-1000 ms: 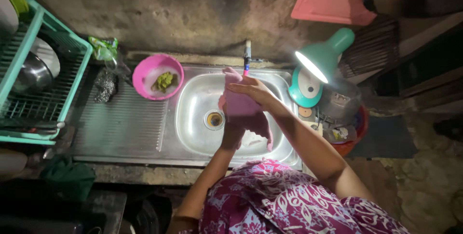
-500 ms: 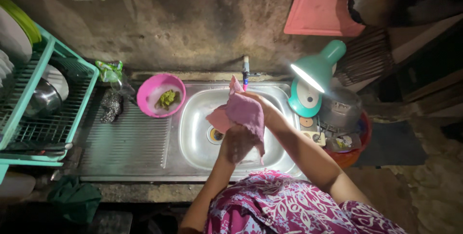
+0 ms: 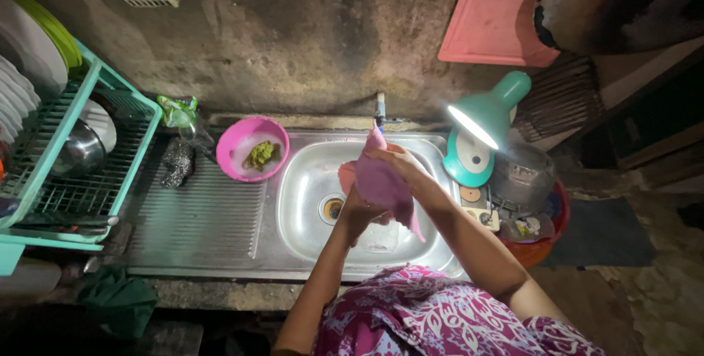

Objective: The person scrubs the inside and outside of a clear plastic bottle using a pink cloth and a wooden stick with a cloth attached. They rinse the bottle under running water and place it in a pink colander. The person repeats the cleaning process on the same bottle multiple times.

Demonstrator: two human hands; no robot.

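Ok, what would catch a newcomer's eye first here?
Probably the pink cloth, held by both the left hand and the right hand over the steel sink. Next, the lit teal lamp right of the basin, and the pink bowl of green scraps on the drainboard.

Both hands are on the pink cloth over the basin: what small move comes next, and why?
Probably lower the pink cloth toward the sink basin: left hand grips it from below, right hand from above, directly under the tap.
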